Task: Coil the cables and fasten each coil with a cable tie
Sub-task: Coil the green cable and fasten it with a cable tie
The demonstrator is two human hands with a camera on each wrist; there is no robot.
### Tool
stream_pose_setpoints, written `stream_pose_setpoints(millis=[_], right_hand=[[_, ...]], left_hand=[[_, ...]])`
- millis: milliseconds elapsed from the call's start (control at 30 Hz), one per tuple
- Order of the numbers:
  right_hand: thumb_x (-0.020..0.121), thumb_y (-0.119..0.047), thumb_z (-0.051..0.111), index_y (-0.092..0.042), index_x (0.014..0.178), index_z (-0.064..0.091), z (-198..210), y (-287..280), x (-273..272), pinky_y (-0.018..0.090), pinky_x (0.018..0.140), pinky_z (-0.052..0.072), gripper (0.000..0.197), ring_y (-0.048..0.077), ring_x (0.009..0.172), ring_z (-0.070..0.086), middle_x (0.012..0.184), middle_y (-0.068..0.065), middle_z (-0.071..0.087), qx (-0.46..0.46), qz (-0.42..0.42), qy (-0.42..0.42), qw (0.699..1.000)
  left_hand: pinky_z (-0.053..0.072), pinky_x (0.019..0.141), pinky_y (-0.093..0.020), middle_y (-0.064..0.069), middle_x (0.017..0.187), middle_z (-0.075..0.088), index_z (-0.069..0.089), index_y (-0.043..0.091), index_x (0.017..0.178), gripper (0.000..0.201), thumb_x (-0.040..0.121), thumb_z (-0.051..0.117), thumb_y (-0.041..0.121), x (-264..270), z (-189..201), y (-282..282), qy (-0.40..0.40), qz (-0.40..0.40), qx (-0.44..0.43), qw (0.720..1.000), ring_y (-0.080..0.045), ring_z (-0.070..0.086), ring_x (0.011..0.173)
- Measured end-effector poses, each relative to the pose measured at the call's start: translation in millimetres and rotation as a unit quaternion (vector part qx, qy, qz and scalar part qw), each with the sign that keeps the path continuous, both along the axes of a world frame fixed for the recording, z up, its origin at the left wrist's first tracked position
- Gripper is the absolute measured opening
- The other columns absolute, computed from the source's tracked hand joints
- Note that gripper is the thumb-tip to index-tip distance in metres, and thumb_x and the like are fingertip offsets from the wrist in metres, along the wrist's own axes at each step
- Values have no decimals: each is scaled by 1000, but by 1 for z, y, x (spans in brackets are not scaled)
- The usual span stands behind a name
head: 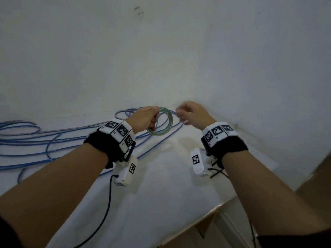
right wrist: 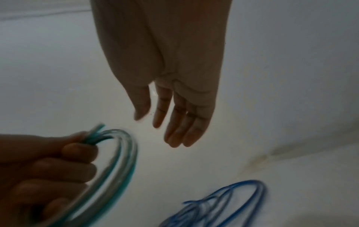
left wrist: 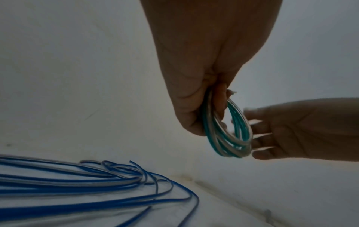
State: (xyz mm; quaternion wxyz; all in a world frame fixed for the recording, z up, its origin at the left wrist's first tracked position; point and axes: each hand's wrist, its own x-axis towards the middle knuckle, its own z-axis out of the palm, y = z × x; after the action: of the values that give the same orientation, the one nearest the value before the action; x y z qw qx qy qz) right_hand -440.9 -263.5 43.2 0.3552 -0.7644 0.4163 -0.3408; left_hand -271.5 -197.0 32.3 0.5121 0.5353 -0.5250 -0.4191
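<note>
1. The green-and-clear cable coil (head: 160,122) hung in the air above the white table (head: 161,185), at about 12 o'clock from the person and near the wall (head: 179,51).
2. The left hand (head: 143,119) gripped the coil at its 9 o'clock side, fingers curled round the bunched loops; in the left wrist view the coil (left wrist: 229,130) hung below the closed hand (left wrist: 204,69).
3. The right hand (head: 193,113) was at 3 o'clock of the coil, close beside it. In the right wrist view its fingers (right wrist: 180,122) were spread straight and held nothing; whether they touched the loops could not be told.
4. The loose blue cable (head: 53,138) sprawled over the table from 9 o'clock towards the coil, uncoiled, with loops passing under both hands.
5. Black wrist bands with white marker blocks (head: 118,131) sat on both forearms, and a dark lead (head: 107,212) trailed from the left one.
</note>
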Motion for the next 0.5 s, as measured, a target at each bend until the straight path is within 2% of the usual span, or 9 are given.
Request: stream_pose_setpoints(millis=[33, 100, 133, 200, 267, 333, 400, 467, 500], right_hand=[[90, -15, 59, -7, 95, 62, -1, -6, -14, 25, 63, 47, 10, 20, 70, 59, 80, 7, 63, -18, -28, 88, 996], [87, -13, 62, -3, 97, 68, -6, -14, -40, 21, 57, 45, 15, 16, 64, 57, 74, 6, 64, -22, -61, 254, 965], [86, -12, 63, -2, 99, 69, -9, -17, -51, 21, 60, 46, 17, 16, 66, 57, 78, 7, 67, -14, -65, 322, 944], [84, -10, 67, -5, 103, 71, -17, -19, -67, 25, 71, 48, 21, 17, 78, 59, 99, 11, 71, 1, -61, 427, 902], [82, -7, 67, -7, 105, 71, -26, -20, -78, 24, 73, 46, 23, 17, 83, 57, 109, 10, 68, 15, -56, 483, 874], [83, -3, 63, -11, 106, 71, -35, -21, -85, 23, 65, 47, 25, 17, 85, 57, 113, 8, 67, 25, -49, 515, 855], [85, -3, 60, -13, 107, 71, -40, -23, -89, 21, 64, 48, 27, 20, 91, 60, 114, 7, 66, 28, -40, 524, 850], [86, -7, 61, -12, 108, 70, -44, -22, -92, 24, 73, 47, 25, 22, 100, 61, 115, 7, 65, 26, -25, 519, 854], [86, -9, 63, -11, 108, 70, -47, -22, -93, 25, 74, 46, 23, 22, 99, 61, 115, 7, 66, 25, -17, 509, 860]], left_hand=[[39, 54, -27, 11, 39, 33, 39, 12, 66, 37, 101, 30, 20, -6, -1, -3, -4, 4, -1, 1000, -5, 31, 32], [39, 55, -28, 10, 40, 32, 39, 13, 65, 36, 100, 31, 19, -16, -2, -7, -12, 5, 0, 1000, -6, 31, 32], [38, 55, -28, 11, 38, 32, 39, 13, 65, 35, 99, 32, 18, -20, -3, -9, -13, 3, 1, 1000, -6, 30, 33], [37, 53, -26, 12, 38, 32, 39, 13, 65, 35, 99, 32, 19, -26, -5, -12, -13, -5, 4, 1000, -7, 29, 34], [36, 53, -25, 12, 39, 32, 39, 13, 65, 36, 99, 32, 21, -30, -9, -15, -11, -19, 10, 1000, -7, 29, 36], [37, 56, -27, 12, 39, 33, 39, 13, 66, 36, 100, 32, 23, -34, -13, -16, -11, -24, 18, 999, -7, 30, 36], [38, 57, -29, 11, 40, 32, 40, 13, 67, 36, 100, 32, 23, -35, -16, -18, -13, -26, 22, 999, -7, 30, 36], [39, 58, -30, 10, 42, 33, 40, 13, 67, 37, 100, 32, 24, -36, -19, -19, -18, -28, 25, 999, -7, 30, 36], [39, 59, -30, 11, 41, 33, 41, 13, 67, 37, 101, 31, 25, -35, -20, -20, -21, -29, 25, 999, -7, 30, 36]])
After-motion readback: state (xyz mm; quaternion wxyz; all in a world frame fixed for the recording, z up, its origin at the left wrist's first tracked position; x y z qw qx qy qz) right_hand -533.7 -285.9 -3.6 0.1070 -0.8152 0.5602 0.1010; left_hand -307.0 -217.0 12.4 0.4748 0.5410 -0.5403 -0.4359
